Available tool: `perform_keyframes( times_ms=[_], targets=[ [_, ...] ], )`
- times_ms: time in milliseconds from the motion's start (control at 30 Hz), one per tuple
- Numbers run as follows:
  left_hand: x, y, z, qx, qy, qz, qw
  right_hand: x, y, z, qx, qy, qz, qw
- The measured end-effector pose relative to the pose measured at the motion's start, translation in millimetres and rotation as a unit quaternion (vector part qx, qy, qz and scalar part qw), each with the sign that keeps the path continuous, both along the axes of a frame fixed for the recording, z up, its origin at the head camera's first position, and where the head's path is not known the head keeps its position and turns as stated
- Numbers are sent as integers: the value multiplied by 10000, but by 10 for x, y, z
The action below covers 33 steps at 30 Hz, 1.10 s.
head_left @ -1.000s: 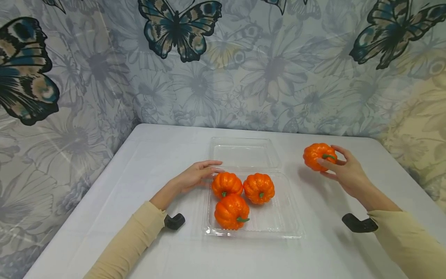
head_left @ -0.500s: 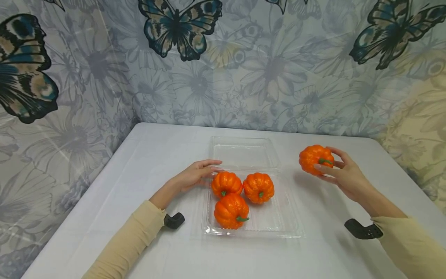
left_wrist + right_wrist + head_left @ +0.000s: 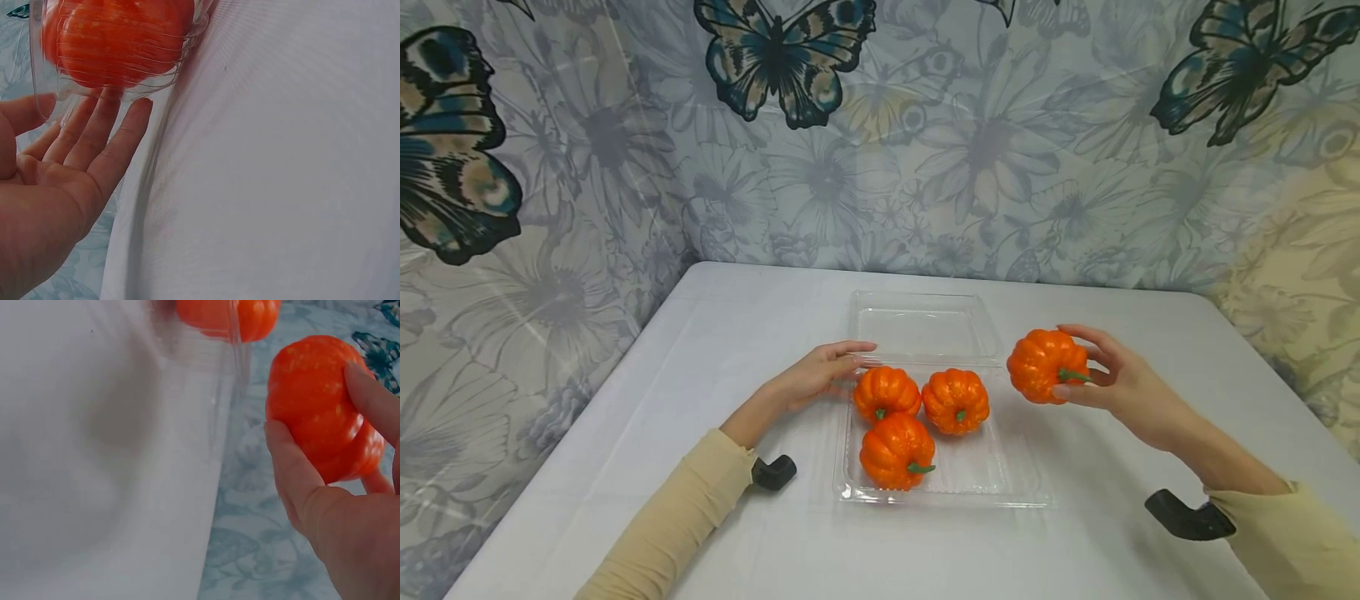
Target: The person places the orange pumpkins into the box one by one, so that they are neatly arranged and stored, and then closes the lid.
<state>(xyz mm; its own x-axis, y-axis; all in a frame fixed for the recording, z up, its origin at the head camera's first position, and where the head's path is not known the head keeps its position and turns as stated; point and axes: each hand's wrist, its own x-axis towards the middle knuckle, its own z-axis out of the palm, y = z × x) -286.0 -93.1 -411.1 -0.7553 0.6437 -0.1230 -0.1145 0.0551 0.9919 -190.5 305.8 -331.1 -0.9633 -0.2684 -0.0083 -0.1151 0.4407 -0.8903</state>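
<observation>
My right hand (image 3: pixel 1123 392) holds an orange toy pumpkin (image 3: pixel 1043 367) with a green stem, raised over the right edge of a clear plastic clamshell box (image 3: pixel 1015 492). In the right wrist view the thumb and fingers (image 3: pixel 294 462) grip that pumpkin (image 3: pixel 319 406) from opposite sides. Inside the box sit three similar pumpkins: one at back left (image 3: pixel 886 393), one at back right (image 3: pixel 956 402) and one at front left (image 3: pixel 897 452). My left hand (image 3: pixel 816 379) rests at the box's left side by the hinge, its fingers (image 3: pixel 128 128) nearly straight against the clear wall.
The box's lid (image 3: pixel 925 327) lies folded back toward the far side. A white cloth (image 3: pixel 760 533) covers the table. Behind it hang butterfly-patterned drapes (image 3: pixel 850 192). A black wrist-worn piece (image 3: pixel 1189 517) shows below each sleeve.
My right hand has carried its pumpkin left and nearer, from beside the box to over its right edge. The left hand and the three pumpkins in the box stay put.
</observation>
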Motion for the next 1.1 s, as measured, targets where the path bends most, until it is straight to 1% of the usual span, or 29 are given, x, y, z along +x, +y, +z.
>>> perform_keyframes(
  times_ms=[67,133,367,533,733,867,967,1100],
  targets=[
    [6,2,6,-17,1,14,10000,24,-34,12,154,91,82,9998],
    [10,2,10,-29,4,23,10000,44,-63,21,202,172,188,9995],
    [12,-4,13,-28,34,26,10000,88,-144,27,-32,301,719,9970],
    [12,-1,12,-53,39,35,10000,114,-210,20,-113,366,987,9944],
    [13,0,10,-90,64,10,9999,133,-291,11,-218,478,1182,9916],
    [12,0,8,-85,55,9,9999,135,-329,-12,-256,595,1401,9880],
    [10,2,6,-83,56,23,9999,138,-346,-34,-312,600,1525,9860],
    [0,3,0,-87,99,30,9999,143,-364,-60,-219,609,1528,9861]
  ],
)
